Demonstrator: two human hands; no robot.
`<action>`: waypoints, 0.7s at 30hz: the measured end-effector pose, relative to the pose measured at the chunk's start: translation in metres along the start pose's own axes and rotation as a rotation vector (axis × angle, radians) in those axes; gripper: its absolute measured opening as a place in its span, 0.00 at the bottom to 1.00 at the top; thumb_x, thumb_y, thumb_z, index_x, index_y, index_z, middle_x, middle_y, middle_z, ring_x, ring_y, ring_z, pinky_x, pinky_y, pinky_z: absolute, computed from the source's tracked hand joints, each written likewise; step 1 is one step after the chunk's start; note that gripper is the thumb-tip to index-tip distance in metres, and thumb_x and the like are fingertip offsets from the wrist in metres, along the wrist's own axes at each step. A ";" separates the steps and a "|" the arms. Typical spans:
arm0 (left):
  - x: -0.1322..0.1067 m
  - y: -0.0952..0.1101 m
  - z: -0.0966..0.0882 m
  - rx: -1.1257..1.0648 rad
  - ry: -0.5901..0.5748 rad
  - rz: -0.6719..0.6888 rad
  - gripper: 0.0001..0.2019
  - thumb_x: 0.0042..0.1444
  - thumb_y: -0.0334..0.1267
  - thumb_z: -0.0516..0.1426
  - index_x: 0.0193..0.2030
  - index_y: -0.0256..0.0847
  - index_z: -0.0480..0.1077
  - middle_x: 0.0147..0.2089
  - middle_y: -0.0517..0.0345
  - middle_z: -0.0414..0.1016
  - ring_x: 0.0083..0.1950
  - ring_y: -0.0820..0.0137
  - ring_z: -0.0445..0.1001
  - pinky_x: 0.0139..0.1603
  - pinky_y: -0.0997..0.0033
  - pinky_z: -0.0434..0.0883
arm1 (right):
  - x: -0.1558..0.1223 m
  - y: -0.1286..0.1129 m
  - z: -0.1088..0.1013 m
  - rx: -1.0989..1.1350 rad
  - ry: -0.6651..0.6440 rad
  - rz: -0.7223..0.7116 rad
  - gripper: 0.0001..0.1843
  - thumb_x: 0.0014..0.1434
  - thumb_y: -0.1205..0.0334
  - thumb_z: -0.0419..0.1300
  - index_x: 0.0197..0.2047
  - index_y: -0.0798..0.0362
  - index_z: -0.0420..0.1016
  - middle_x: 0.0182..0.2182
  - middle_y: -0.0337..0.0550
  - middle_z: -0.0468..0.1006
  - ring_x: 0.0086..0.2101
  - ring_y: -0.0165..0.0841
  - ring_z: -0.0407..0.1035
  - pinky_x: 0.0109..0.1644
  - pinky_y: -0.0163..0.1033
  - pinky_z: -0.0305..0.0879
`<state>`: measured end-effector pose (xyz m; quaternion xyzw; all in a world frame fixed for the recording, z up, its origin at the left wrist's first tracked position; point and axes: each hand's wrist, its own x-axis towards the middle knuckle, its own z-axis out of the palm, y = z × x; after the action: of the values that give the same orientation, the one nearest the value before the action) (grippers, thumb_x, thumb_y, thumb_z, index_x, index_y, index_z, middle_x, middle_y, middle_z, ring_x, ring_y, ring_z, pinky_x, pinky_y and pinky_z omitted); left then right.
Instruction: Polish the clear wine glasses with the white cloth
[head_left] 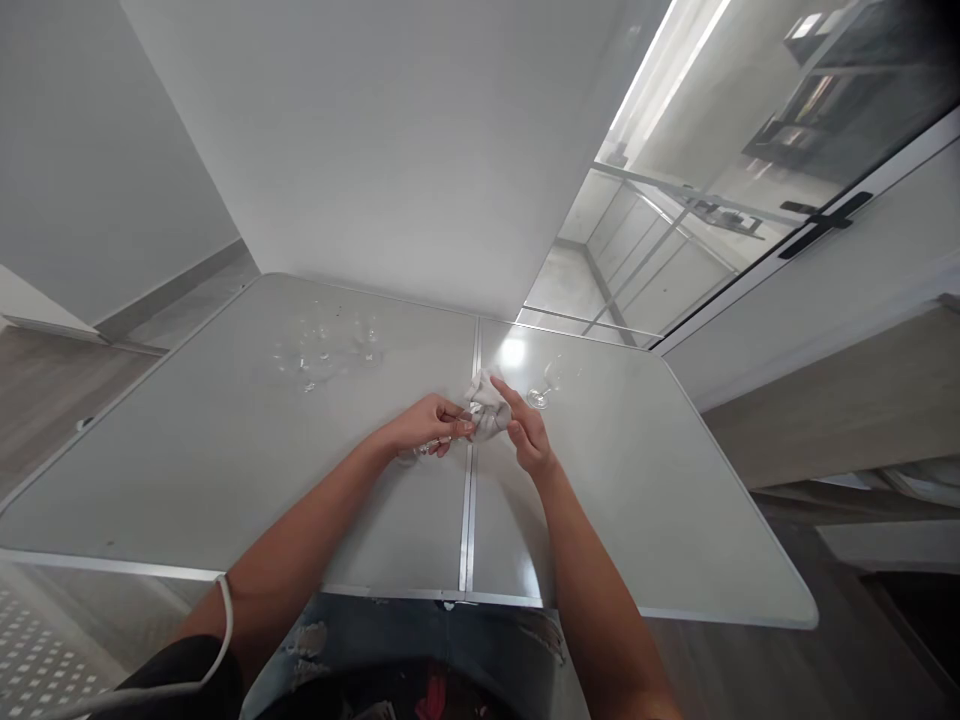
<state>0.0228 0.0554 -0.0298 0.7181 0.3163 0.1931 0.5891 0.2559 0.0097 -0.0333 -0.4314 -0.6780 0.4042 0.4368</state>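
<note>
My left hand [427, 424] is closed on a clear stemmed glass [409, 457]. The stem and foot show below the fingers, tipped toward the left. Around the bowl end lies a crumpled white cloth [490, 412], which hides most of the bowl. My right hand [529, 432] is closed on the cloth from the right side, its index finger stretched along it. How far the cloth goes inside the glass I cannot tell.
The folding table [637, 480] has a metal seam down its middle. Several clear glasses [324, 355] sit at the back left. Another stemmed glass [538, 398] is just beyond my right hand. A white wall panel [390, 150] rises behind; a glazed door [720, 200] is at right.
</note>
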 end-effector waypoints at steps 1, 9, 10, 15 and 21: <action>0.000 -0.001 0.000 0.026 0.007 0.021 0.29 0.58 0.61 0.59 0.48 0.34 0.80 0.21 0.58 0.72 0.19 0.72 0.69 0.21 0.73 0.62 | 0.001 -0.001 0.001 0.041 0.016 -0.030 0.43 0.62 0.30 0.51 0.72 0.46 0.59 0.62 0.48 0.72 0.65 0.53 0.60 0.70 0.60 0.54; 0.008 -0.029 0.007 0.788 0.576 0.343 0.25 0.60 0.48 0.62 0.63 0.50 0.71 0.55 0.49 0.80 0.42 0.64 0.81 0.33 0.72 0.71 | 0.014 -0.004 0.017 0.065 0.017 0.025 0.43 0.67 0.31 0.40 0.77 0.40 0.34 0.76 0.35 0.41 0.74 0.38 0.37 0.75 0.52 0.43; 0.008 -0.031 0.006 0.833 0.567 0.352 0.23 0.61 0.47 0.61 0.64 0.50 0.71 0.56 0.49 0.80 0.43 0.64 0.82 0.33 0.72 0.70 | 0.014 -0.004 0.018 0.028 0.000 0.021 0.43 0.67 0.32 0.42 0.77 0.41 0.34 0.76 0.36 0.41 0.73 0.39 0.37 0.75 0.52 0.41; 0.005 -0.037 0.002 0.918 0.482 0.393 0.23 0.61 0.48 0.61 0.62 0.50 0.72 0.55 0.50 0.80 0.45 0.63 0.82 0.32 0.72 0.69 | 0.015 -0.004 0.014 0.044 -0.061 0.075 0.38 0.68 0.34 0.43 0.74 0.41 0.53 0.71 0.40 0.58 0.69 0.44 0.53 0.73 0.52 0.50; 0.009 -0.040 0.011 0.809 0.613 0.408 0.27 0.59 0.56 0.62 0.62 0.47 0.72 0.49 0.50 0.83 0.32 0.69 0.80 0.33 0.72 0.71 | 0.013 -0.007 0.008 0.210 0.029 0.057 0.43 0.66 0.29 0.38 0.75 0.42 0.48 0.70 0.43 0.60 0.67 0.46 0.59 0.67 0.53 0.61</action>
<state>0.0277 0.0582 -0.0724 0.8449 0.3767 0.3670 0.0974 0.2437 0.0182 -0.0263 -0.4082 -0.6131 0.4788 0.4778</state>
